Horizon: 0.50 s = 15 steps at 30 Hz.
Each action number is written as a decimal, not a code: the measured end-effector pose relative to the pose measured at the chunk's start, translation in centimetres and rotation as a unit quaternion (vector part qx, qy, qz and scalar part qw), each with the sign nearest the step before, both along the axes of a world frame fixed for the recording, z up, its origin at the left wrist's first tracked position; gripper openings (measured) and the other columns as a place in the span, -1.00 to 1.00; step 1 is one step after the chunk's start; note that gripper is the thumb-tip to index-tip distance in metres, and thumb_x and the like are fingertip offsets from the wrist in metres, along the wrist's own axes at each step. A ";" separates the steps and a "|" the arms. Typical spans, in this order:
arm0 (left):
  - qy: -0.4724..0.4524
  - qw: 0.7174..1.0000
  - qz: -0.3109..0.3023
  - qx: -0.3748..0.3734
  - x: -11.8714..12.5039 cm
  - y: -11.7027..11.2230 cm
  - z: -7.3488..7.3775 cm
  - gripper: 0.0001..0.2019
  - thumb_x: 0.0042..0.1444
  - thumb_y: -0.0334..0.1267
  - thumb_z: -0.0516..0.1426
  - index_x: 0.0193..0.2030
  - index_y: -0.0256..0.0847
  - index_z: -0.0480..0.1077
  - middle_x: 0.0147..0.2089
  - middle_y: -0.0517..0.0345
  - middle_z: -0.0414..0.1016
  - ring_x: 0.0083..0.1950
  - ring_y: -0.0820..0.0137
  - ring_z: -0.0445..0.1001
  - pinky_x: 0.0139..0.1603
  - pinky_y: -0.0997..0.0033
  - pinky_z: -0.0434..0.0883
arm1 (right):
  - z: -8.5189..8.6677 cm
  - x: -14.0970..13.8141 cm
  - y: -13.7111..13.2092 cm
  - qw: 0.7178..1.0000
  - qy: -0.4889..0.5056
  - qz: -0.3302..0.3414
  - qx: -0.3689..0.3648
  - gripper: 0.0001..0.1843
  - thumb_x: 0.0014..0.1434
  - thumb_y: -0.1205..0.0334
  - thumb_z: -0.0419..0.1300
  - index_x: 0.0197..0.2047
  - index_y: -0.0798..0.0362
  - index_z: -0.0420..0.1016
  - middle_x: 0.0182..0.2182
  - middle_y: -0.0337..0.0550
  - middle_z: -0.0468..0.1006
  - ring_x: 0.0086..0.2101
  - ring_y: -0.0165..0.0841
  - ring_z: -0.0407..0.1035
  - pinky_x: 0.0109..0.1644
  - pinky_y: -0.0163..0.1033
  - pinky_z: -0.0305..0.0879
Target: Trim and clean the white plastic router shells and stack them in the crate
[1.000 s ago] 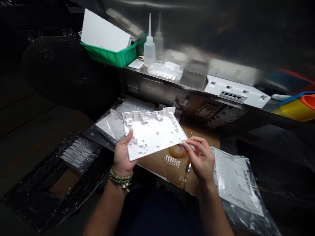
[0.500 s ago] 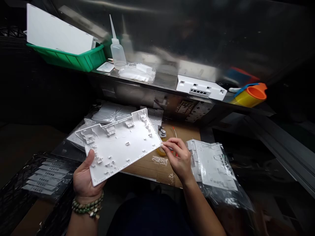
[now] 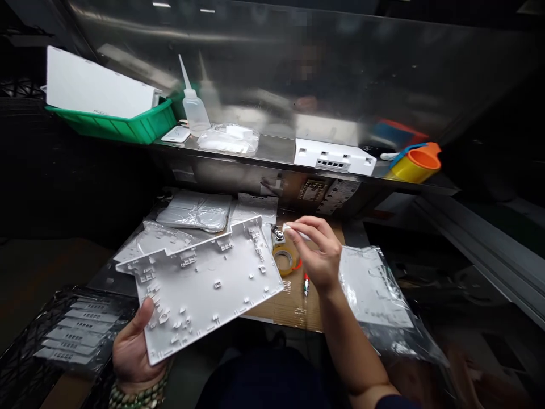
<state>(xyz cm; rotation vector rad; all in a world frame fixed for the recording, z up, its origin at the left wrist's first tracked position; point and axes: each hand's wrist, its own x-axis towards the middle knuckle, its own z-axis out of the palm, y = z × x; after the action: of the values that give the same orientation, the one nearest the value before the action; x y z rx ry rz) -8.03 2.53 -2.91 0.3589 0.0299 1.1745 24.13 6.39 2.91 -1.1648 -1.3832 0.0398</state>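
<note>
My left hand [image 3: 133, 347] grips a white plastic housing cover [image 3: 200, 298] at its lower left corner, thumb on top. The cover is tilted, its inner side with small clips and posts facing me. My right hand [image 3: 321, 253] is raised just beyond the cover's right edge, apart from it. Its thumb and fingers pinch a small white piece [image 3: 288, 228], perhaps folded cloth; its kind is unclear. Below and behind that hand are a roll of yellowish tape [image 3: 290, 254] and a small round metal-topped item [image 3: 279, 234].
A red-and-green pen-like tool [image 3: 306, 285] lies on the cardboard [image 3: 272, 309]. Bagged white panels [image 3: 377, 284] are at right; wrapped stacks [image 3: 193, 211] and slotted strips [image 3: 79, 324] at left. The shelf bears a green bin [image 3: 114, 128], a squeeze bottle [image 3: 196, 113], a white housing [image 3: 336, 159] and a yellow-orange cup [image 3: 413, 166].
My right hand has moved up from the cover's right edge, and the white piece now shows in its fingers. My left hand has lowered the cover slightly.
</note>
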 end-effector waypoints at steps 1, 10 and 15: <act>-0.001 1.000 -0.001 0.004 0.1 -0.3 -0.2 -0.47 0.48 -0.07 -0.35 0.51 0.26 0.01 0.41 0.37 0.28 0.54 0.33 -0.11 0.54 0.01 -0.35 | 0.3 -0.5 0.2 1.000 0.001 0.011 0.005 -0.87 0.30 0.28 0.33 -0.10 -0.07 0.70 -0.16 -0.16 0.60 -0.13 -0.31 0.53 0.01 -0.14 0.50; -0.029 0.996 -0.066 0.058 2.1 -1.5 0.6 -0.36 0.42 -0.34 -0.40 0.51 0.14 0.09 0.47 0.28 0.22 0.57 0.30 -0.21 0.52 -0.01 -0.43 | -0.9 -1.9 1.6 1.000 -0.008 0.002 -0.018 -0.90 0.32 0.24 0.31 -0.17 -0.05 0.70 -0.23 -0.16 0.61 -0.20 -0.32 0.52 -0.06 -0.15 0.47; -0.038 0.997 -0.064 0.034 2.5 -1.8 -0.1 -0.39 0.44 -0.31 -0.37 0.49 0.08 0.15 0.50 0.19 0.17 0.56 0.23 -0.17 0.52 -0.01 -0.41 | -3.3 -0.9 1.4 0.999 -0.014 0.005 -0.044 -0.89 0.32 0.22 0.30 -0.17 -0.05 0.70 -0.22 -0.16 0.61 -0.19 -0.31 0.51 -0.06 -0.13 0.45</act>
<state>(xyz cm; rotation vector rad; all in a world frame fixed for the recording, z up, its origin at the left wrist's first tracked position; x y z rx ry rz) -5.53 0.77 -3.03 0.3701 -0.0984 1.0641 23.23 7.76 -0.36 -1.2357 -1.4238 0.0938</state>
